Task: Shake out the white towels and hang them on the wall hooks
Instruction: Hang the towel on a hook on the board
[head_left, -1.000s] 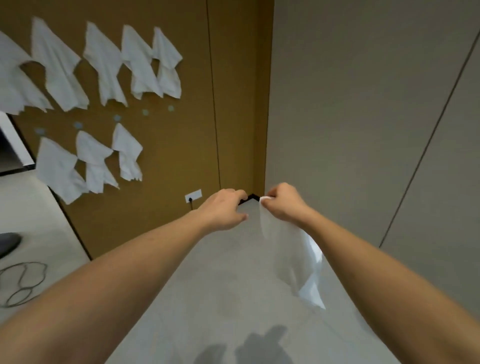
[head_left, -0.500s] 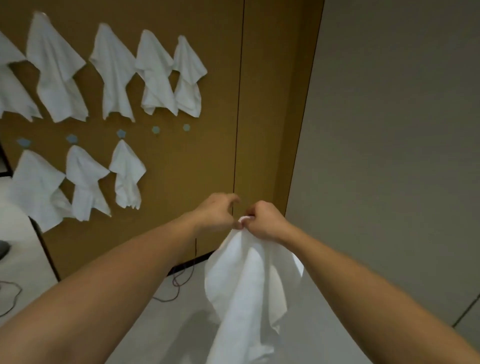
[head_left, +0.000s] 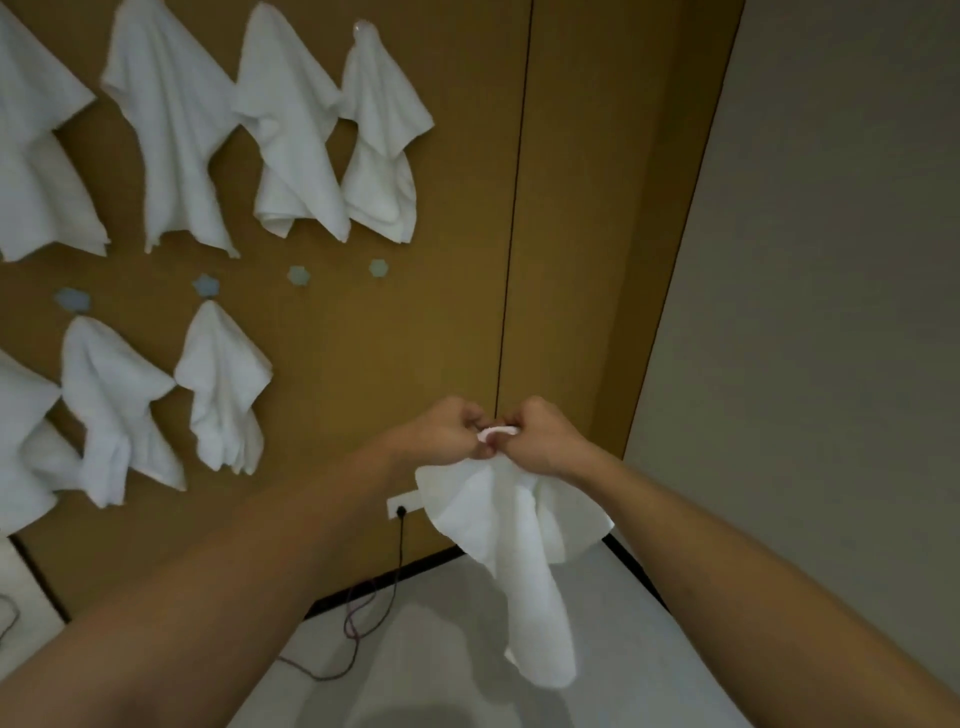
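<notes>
1. Brown wall panel (head_left: 457, 182), far left: white hung towels (head_left: 171, 130) in two rows, the leftmost cut off by the frame edge.
2. Bare hooks (head_left: 297, 275) sit between the rows; their shape is blurred.
3. Wall socket (head_left: 401, 505) low on the panel, a cable (head_left: 358, 629) trailing to the pale floor (head_left: 441, 649).
4. Left hand (head_left: 448, 434) and right hand (head_left: 540, 436), knuckles nearly touching, fingers clenched on the top edge of the white towel (head_left: 519, 545), which hangs below them.
5. Grey wall (head_left: 831, 312) at right.
</notes>
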